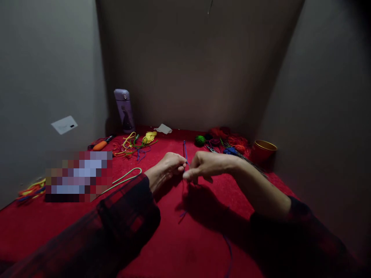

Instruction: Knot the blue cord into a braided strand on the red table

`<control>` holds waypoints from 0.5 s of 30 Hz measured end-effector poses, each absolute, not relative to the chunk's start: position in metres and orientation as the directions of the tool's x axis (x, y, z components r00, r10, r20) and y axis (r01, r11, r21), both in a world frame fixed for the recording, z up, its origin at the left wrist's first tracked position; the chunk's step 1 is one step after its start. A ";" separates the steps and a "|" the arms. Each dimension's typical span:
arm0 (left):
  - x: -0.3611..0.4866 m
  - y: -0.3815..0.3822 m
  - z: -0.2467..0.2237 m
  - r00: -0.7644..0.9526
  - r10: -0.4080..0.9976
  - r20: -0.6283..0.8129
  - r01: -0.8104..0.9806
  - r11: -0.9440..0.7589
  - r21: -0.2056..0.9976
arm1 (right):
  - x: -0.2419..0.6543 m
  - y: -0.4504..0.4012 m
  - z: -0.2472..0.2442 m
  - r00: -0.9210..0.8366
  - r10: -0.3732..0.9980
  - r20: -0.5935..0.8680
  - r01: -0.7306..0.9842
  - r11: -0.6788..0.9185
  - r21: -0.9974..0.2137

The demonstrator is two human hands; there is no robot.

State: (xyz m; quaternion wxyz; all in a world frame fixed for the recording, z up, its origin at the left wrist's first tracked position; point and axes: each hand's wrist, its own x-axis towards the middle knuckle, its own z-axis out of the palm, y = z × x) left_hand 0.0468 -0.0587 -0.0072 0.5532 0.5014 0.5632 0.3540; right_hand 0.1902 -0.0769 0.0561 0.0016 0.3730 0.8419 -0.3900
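Left hand pinching blue cord at fingertips; right hand just beside, three o'clock, fingers curled, grip cannot be told; cord's long axis toward twelve o'clock above red tabletop; left nearer.

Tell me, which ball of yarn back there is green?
The round green ball, beyond the right hand; its colour sets it apart from the orange-red ball and the blue bundle, both farther right.

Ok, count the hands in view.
2: the left hand, pinching the blue cord above the red cloth, and the right hand, close by on its right. Some fingers are hidden; no other hand shows.
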 end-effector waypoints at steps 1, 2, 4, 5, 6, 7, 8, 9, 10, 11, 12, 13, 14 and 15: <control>0.046 -0.058 -0.007 0.116 0.956 -0.271 0.143 0.254 0.957 | 0.192 -0.072 0.055 -0.640 0.741 -0.203 0.647 0.378 -0.662; 0.046 -0.058 -0.007 0.122 0.954 -0.273 0.114 0.259 0.959 | 0.193 -0.066 0.052 -0.524 0.844 -0.119 0.671 0.323 -0.667; 0.045 -0.058 -0.007 0.148 0.953 -0.265 0.075 0.257 0.964 | 0.191 -0.057 0.042 -0.303 0.952 -0.048 0.685 0.182 -0.705; 0.045 -0.058 -0.007 0.157 0.952 -0.261 0.070 0.253 0.965 | 0.189 -0.054 0.036 -0.254 0.964 -0.079 0.661 0.113 -0.742; 0.044 -0.058 -0.007 0.172 0.951 -0.258 0.076 0.248 0.966 | 0.187 -0.051 0.029 -0.259 0.956 -0.139 0.622 0.055 -0.781; 0.044 -0.058 -0.008 0.188 0.950 -0.248 0.087 0.236 0.968 | 0.184 -0.049 0.022 -0.302 0.933 -0.198 0.572 0.011 -0.820; 0.043 -0.058 -0.009 0.206 0.950 -0.234 0.099 0.218 0.971 | 0.182 -0.048 0.016 -0.353 0.905 -0.237 0.524 -0.019 -0.852; 0.042 -0.058 -0.010 0.219 0.951 -0.218 0.109 0.198 0.974 | 0.180 -0.047 0.011 -0.396 0.881 -0.258 0.483 -0.039 -0.875; 0.041 -0.058 -0.011 0.226 0.952 -0.205 0.119 0.182 0.976 | 0.179 -0.047 0.007 -0.419 0.870 -0.261 0.455 -0.048 -0.889; 0.040 -0.057 -0.012 0.227 0.955 -0.193 0.129 0.167 0.978 | 0.179 -0.046 0.004 -0.424 0.869 -0.255 0.444 -0.046 -0.895; 0.039 -0.057 -0.012 0.224 0.957 -0.185 0.143 0.155 0.978 | 0.179 -0.046 0.002 -0.414 0.877 -0.244 0.448 -0.037 -0.893; 0.037 -0.056 -0.012 0.220 0.959 -0.180 0.161 0.146 0.976 | 0.179 -0.046 0.001 -0.401 0.887 -0.229 0.462 -0.020 -0.887; 0.036 -0.056 -0.012 0.223 0.958 -0.180 0.187 0.139 0.972 | 0.180 -0.046 0.001 -0.387 0.897 -0.214 0.488 0.002 -0.873; 0.035 -0.055 -0.012 0.236 0.956 -0.175 0.216 0.124 0.969 | 0.181 -0.046 0.001 -0.380 0.903 -0.200 0.516 0.027 -0.856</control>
